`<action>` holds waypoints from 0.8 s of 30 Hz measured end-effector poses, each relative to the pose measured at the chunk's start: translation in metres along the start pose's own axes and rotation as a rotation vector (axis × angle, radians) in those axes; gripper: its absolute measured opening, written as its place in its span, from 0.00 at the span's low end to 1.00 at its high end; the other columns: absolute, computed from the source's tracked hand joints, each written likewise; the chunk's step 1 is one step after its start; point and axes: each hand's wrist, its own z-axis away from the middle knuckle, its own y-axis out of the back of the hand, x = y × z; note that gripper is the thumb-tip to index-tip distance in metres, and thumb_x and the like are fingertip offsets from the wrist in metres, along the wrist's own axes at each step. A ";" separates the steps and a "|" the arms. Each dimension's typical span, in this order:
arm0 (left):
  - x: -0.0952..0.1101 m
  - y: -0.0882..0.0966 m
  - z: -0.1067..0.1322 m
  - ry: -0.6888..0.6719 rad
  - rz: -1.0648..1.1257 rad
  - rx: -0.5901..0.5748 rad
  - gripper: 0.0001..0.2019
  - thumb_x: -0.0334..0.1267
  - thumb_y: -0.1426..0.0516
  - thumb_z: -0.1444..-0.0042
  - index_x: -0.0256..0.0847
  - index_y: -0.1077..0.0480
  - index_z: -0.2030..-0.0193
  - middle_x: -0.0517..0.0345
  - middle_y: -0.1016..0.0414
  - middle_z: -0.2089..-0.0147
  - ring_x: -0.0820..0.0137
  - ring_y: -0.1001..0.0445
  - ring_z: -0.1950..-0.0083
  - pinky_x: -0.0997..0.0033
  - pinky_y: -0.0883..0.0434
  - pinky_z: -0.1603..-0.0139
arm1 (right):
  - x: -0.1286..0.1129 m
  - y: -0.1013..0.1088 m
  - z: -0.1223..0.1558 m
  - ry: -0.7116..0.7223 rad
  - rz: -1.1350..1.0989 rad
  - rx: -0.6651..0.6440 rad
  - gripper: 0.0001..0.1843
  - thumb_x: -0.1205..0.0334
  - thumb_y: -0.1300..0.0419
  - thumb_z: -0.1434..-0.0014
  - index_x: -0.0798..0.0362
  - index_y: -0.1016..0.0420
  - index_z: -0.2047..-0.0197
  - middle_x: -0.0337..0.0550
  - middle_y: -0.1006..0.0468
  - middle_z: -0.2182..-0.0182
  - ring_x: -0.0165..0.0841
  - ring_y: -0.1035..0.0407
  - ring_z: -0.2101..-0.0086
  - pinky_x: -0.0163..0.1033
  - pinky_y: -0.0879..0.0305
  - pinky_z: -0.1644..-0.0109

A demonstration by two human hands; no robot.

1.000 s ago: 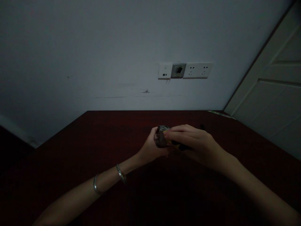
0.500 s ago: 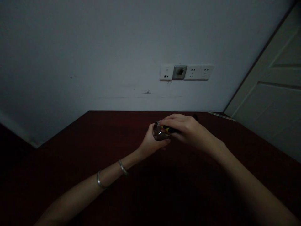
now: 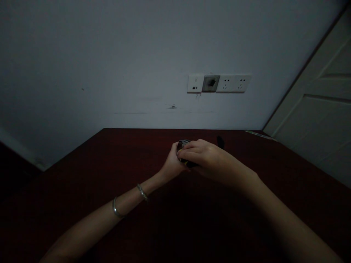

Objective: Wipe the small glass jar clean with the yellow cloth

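Observation:
My left hand [image 3: 171, 165] is closed round a small, dark brown, shiny object [image 3: 182, 143] above the table; its kind is too dim to make out. My right hand [image 3: 210, 156] is closed on a black-and-yellow stick-like tool [image 3: 191, 164]. The right fingers reach across the shiny object and cover much of it. Only a bit of the tool shows below them, and its tip is hidden.
A dark red table [image 3: 131, 146] runs up to the pale wall [image 3: 109, 54]. On the table behind my right hand lies a small black thing [image 3: 220, 141]. Sockets [image 3: 230, 83] line the wall, and a panelled door [image 3: 323, 106] stands at right.
My right hand has moved left and slightly down with the black-and-yellow tool, and now covers more of the shiny object. More of the black thing behind it shows.

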 end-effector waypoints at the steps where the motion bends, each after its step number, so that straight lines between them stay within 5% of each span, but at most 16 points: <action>1: 0.000 0.000 0.000 0.009 -0.006 -0.006 0.35 0.29 0.30 0.69 0.40 0.42 0.54 0.55 0.29 0.58 0.69 0.27 0.63 0.75 0.29 0.72 | 0.002 0.000 0.000 -0.002 -0.010 0.004 0.15 0.76 0.41 0.45 0.56 0.25 0.55 0.51 0.22 0.57 0.39 0.29 0.55 0.46 0.33 0.52; 9: 0.002 -0.005 0.005 0.128 0.017 -0.066 0.37 0.35 0.30 0.66 0.40 0.45 0.51 0.59 0.29 0.63 0.71 0.28 0.70 0.72 0.28 0.77 | 0.023 -0.004 0.001 -0.007 0.086 0.130 0.16 0.79 0.44 0.46 0.58 0.25 0.55 0.51 0.22 0.60 0.39 0.29 0.60 0.43 0.33 0.58; 13: 0.001 -0.006 0.000 0.050 -0.058 -0.029 0.37 0.36 0.29 0.71 0.39 0.43 0.54 0.55 0.29 0.60 0.67 0.26 0.65 0.71 0.29 0.72 | 0.015 -0.003 0.001 -0.008 0.100 0.009 0.13 0.75 0.40 0.46 0.58 0.26 0.57 0.51 0.22 0.58 0.40 0.30 0.57 0.44 0.36 0.55; 17: 0.002 -0.006 -0.006 -0.074 -0.167 -0.015 0.29 0.37 0.32 0.65 0.40 0.41 0.58 0.55 0.29 0.58 0.65 0.27 0.57 0.66 0.29 0.58 | 0.009 -0.004 0.001 0.037 0.139 -0.090 0.10 0.73 0.41 0.44 0.56 0.26 0.58 0.48 0.22 0.59 0.39 0.31 0.56 0.44 0.39 0.52; 20: 0.001 -0.008 -0.008 -0.116 -0.201 -0.019 0.30 0.35 0.32 0.68 0.40 0.41 0.57 0.54 0.28 0.56 0.63 0.27 0.54 0.63 0.29 0.55 | 0.012 -0.005 0.001 0.027 0.178 -0.050 0.10 0.72 0.41 0.43 0.56 0.26 0.57 0.48 0.22 0.58 0.39 0.31 0.57 0.42 0.40 0.54; 24: -0.004 -0.011 -0.007 -0.054 -0.161 -0.002 0.34 0.30 0.31 0.70 0.41 0.42 0.55 0.55 0.26 0.59 0.63 0.25 0.58 0.65 0.28 0.62 | 0.019 -0.006 0.001 -0.010 0.222 0.044 0.12 0.73 0.41 0.44 0.58 0.26 0.55 0.51 0.22 0.58 0.39 0.30 0.58 0.41 0.40 0.58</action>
